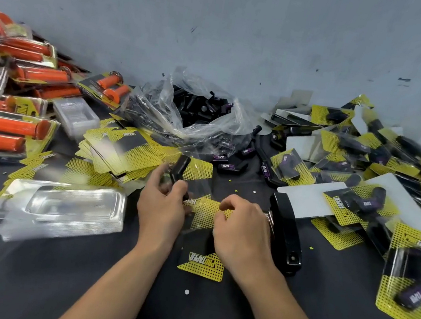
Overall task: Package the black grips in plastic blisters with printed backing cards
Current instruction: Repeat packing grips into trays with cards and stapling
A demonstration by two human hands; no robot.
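Dark matte tabletop (51, 285), speckled with small white and yellow paper bits. Nearest the fingers: flat card (201, 262), black with yellow dot print and a logo, lying under both hands. Right hand (240, 231) curled, fingers pinched together on the card's upper yellow part; clear film over it, edges hard to tell. Left hand (162, 206) fingers clamped on a grip (179, 168), black, smooth, short and bar-shaped, sticking up and away past the fingertips, just above the card.

Just right of the right fingers, almost touching: black glossy stapler (285, 234), long, metal at its near-hand end. Left of the left fingers, apart: stack of clear blisters (61, 208), rigid, rectangular with a moulded pocket, blurred. Beyond the left fingers: fanned stack of cards (123, 152), same yellow dot print.

Further out past the fingers: crumpled clear bag (184, 109), open, full of loose black grips; a few more lie on the tabletop beside it. Far right: pile of packs (363, 180), black grips sealed on yellow cards, some white backs up. Far left: orange packs (9, 104), long orange cylinders in clear shells. Grey scuffed wall (249, 29) behind.
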